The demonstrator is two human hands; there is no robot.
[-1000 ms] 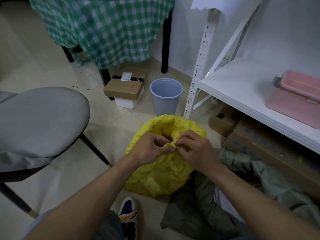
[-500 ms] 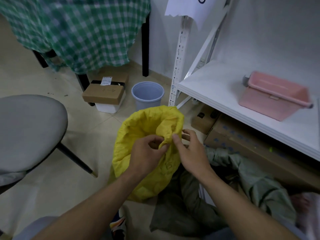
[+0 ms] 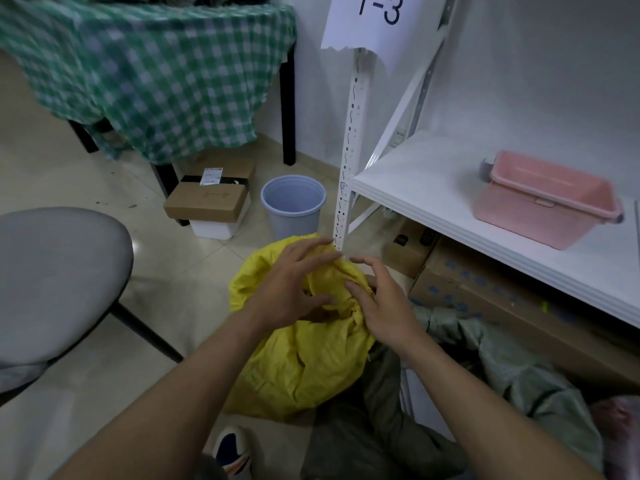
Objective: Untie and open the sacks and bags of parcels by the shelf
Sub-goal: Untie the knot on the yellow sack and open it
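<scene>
The head view looks down at a crumpled yellow woven-plastic sack (image 3: 304,355) standing on the pale tiled floor (image 3: 180,271), just in front of the person's shoe (image 3: 231,449) and beside the perforated front post of a white metal shelf (image 3: 433,181). The sack's long axis runs roughly upright, leaning a little away from the person. Its gathered, twisted neck is the top end and points up toward the post.

The left hand (image 3: 289,289) lies released on the neck. Its fingers are stretched nearly straight over the top folds and its thumb rests on the fabric lower down, so it grips nothing. The right hand (image 3: 386,306) is likewise unclenched: its fingers are spread, its thumb presses into the yellow folds at the neck, and its fingertips lift clear of the cloth. The two hands sit just beside each other with the bunched neck between them.

To the right of the sack, touching it, slumps a grey-green fabric sack (image 3: 502,362) in front of brown cardboard boxes (image 3: 485,299) under the shelf board. A pink plastic basket (image 3: 547,202) stands on that board, and a torn paper label reading "1-3" (image 3: 377,19) hangs on the post.

Beyond the sack stands a round grey-blue plastic bin (image 3: 292,211). Left of it is a brown cardboard parcel (image 3: 207,202) on a white box, below a green-and-white checked cloth (image 3: 156,81). A grey padded chair seat (image 3: 52,282) fills the left edge.
</scene>
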